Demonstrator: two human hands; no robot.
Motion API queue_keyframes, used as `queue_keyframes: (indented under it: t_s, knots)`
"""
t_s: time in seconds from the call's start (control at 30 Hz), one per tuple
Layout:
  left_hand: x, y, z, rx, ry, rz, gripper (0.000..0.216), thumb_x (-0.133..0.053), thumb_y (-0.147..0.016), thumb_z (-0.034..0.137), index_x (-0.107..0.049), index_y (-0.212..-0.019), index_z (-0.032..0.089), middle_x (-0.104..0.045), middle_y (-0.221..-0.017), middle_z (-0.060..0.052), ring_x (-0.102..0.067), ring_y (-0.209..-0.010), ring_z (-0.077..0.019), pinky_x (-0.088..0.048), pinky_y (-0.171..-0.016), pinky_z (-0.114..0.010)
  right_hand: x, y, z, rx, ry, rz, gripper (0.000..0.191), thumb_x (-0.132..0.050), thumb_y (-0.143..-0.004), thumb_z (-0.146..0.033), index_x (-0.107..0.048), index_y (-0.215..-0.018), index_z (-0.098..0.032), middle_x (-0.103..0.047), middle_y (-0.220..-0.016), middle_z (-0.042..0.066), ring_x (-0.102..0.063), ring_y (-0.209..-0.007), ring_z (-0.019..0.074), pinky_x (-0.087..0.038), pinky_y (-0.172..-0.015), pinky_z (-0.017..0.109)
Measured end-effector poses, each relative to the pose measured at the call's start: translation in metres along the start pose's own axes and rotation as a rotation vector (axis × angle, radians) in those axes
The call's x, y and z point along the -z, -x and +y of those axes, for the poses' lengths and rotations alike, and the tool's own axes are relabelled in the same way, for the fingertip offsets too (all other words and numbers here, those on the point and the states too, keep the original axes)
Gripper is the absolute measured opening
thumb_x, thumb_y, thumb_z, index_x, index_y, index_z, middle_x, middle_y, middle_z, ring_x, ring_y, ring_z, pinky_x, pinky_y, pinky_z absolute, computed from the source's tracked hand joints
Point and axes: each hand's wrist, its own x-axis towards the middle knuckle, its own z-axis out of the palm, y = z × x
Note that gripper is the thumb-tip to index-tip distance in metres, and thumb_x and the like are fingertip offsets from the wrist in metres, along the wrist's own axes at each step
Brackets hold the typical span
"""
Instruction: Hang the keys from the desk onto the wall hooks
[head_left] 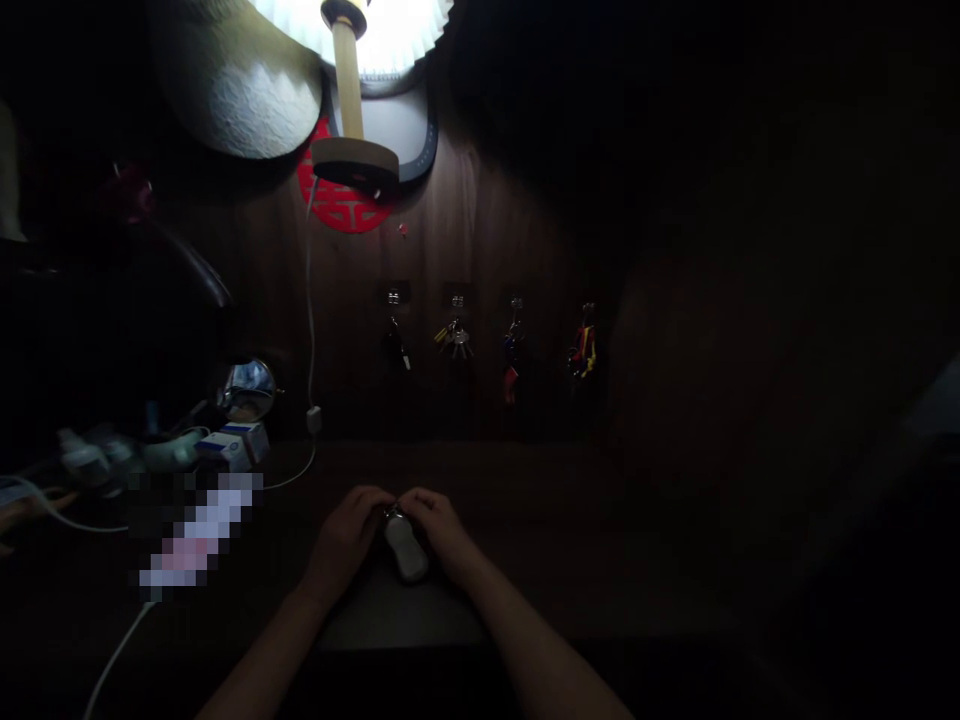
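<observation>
Both hands meet over the dark wooden surface at the lower middle. Between them lies a pale grey, rounded key fob (pixel 409 552), narrowed at its waist, with a small metal key ring (pixel 391 511) at its far end. The fingers of my left hand (pixel 351 528) are pinched at the ring from the left. From the right, my right hand (pixel 436 522) pinches at the same ring, thumb and forefinger close together. The fingertips nearly touch each other, and dim light hides exactly which part each one grips.
Several key bunches (pixel 457 338) hang from hooks on the wooden back panel. Above, a lit lamp (pixel 349 90) trails a white cable (pixel 309 300). To the left are a round mirror (pixel 250 390), small boxes (pixel 232 445), bottles (pixel 84 458) and a pixelated item (pixel 202 535).
</observation>
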Motion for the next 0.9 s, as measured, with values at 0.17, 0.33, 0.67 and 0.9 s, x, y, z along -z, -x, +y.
queue_keyframes:
  t_s: [0.17,0.33,0.67,0.9]
  knots:
    - [-0.002,0.002,-0.001,0.112,0.033,-0.083,0.027,-0.038,-0.089,0.025,-0.053,-0.112,0.024,-0.065,-0.106,-0.004,-0.062,-0.098,-0.0159,-0.051,-0.086,-0.033,0.002,-0.001,0.002,0.019,0.009,0.046,0.021,-0.066,-0.065,-0.038,-0.062,-0.063,-0.018,-0.056,-0.06,-0.004,-0.049,-0.059,0.0105,-0.038,-0.059,0.022]
    - [0.0,0.001,0.003,0.208,0.019,-0.185,0.028,-0.041,-0.089,0.032,-0.054,-0.112,0.024,-0.067,-0.107,-0.003,-0.063,-0.097,-0.0168,-0.051,-0.087,-0.033,0.005,-0.002,-0.001,0.125,0.043,0.112,0.024,-0.065,-0.067,-0.041,-0.062,-0.065,-0.018,-0.059,-0.065,-0.002,-0.051,-0.065,0.0119,-0.041,-0.062,0.023]
    - [0.003,-0.001,0.008,0.247,0.099,-0.236,0.024,-0.043,-0.089,0.038,-0.054,-0.105,0.024,-0.068,-0.1,-0.002,-0.065,-0.091,-0.0169,-0.051,-0.083,-0.031,0.005,-0.002,0.0,0.154,0.058,0.063,0.027,-0.066,-0.069,-0.044,-0.069,-0.076,-0.018,-0.068,-0.078,0.001,-0.06,-0.076,0.0159,-0.045,-0.075,0.028]
    - [0.003,-0.004,0.008,0.296,0.143,-0.261,0.03,-0.041,-0.09,0.037,-0.05,-0.117,0.027,-0.064,-0.115,-0.002,-0.061,-0.105,-0.0172,-0.048,-0.092,-0.034,0.01,-0.006,0.004,0.215,0.104,0.186,0.027,-0.063,-0.07,-0.045,-0.07,-0.071,-0.019,-0.069,-0.071,0.002,-0.061,-0.072,0.0171,-0.047,-0.071,0.029]
